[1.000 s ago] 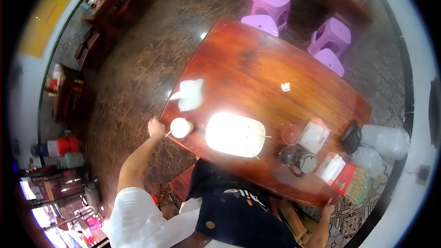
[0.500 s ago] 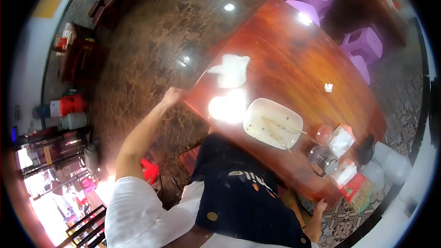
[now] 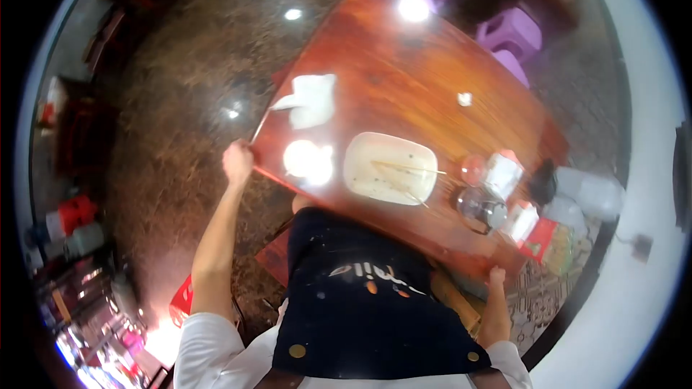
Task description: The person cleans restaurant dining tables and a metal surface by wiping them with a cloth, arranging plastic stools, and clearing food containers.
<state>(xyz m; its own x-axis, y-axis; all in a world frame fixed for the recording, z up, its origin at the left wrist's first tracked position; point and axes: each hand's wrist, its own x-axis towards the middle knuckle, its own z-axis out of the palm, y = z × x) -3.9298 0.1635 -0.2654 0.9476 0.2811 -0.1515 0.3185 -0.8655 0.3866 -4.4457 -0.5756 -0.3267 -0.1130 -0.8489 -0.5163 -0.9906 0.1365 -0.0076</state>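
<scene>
Wooden table [image 3: 389,65], reddish-brown and glossy, spreading ahead of and between my two hands. My left hand [image 3: 238,162] is clenched at the near left corner; my right hand [image 3: 497,276] meets the edge at the near right corner, its fingers too small to tell whether they are closed. On the surface: a pale tray [image 3: 360,151] bearing thin sticks, a white cloth [image 3: 315,101] towards the left edge, a crumpled white scrap [image 3: 465,99] farther out, and a clear jar [image 3: 472,205] on the right. Around: dark mottled floor [image 3: 187,72] to the left, purple stools [image 3: 513,32] beyond the far side, patterned tiles [image 3: 533,306] and a pale wall [image 3: 641,122] to the right.
</scene>
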